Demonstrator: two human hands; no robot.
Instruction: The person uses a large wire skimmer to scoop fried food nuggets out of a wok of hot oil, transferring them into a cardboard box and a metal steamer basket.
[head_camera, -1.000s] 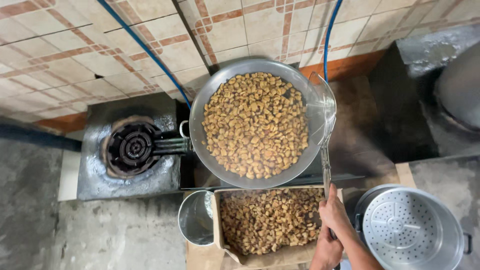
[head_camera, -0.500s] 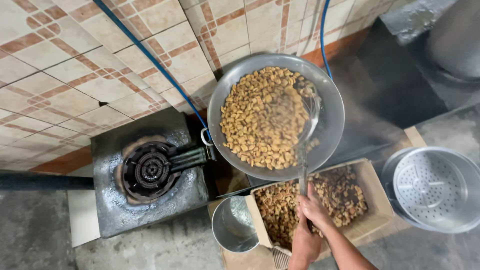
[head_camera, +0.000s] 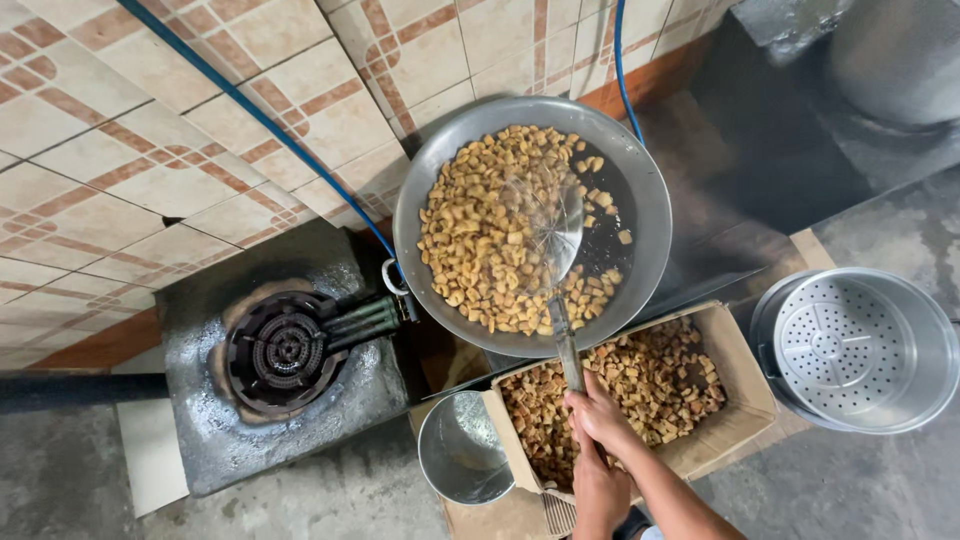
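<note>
My right hand grips the metal handle of a wire-mesh skimmer. The skimmer's round bowl lies inside a large grey wok, over a heap of golden-brown fried pieces. My left hand sits just below the right one at the frame's bottom edge and seems closed on the handle's end. Both hands hover over a cardboard box that is partly filled with the same fried pieces.
A black gas burner sits on a foil-covered stand to the left, under a blue hose and a tiled wall. A small metal pot stands beside the box. A steamer pot with a perforated tray is at the right.
The skimmer's bowl has moved from the wok's right rim leftward into the middle of the pieces. My hands stayed on the handle, and the view shifted right.
</note>
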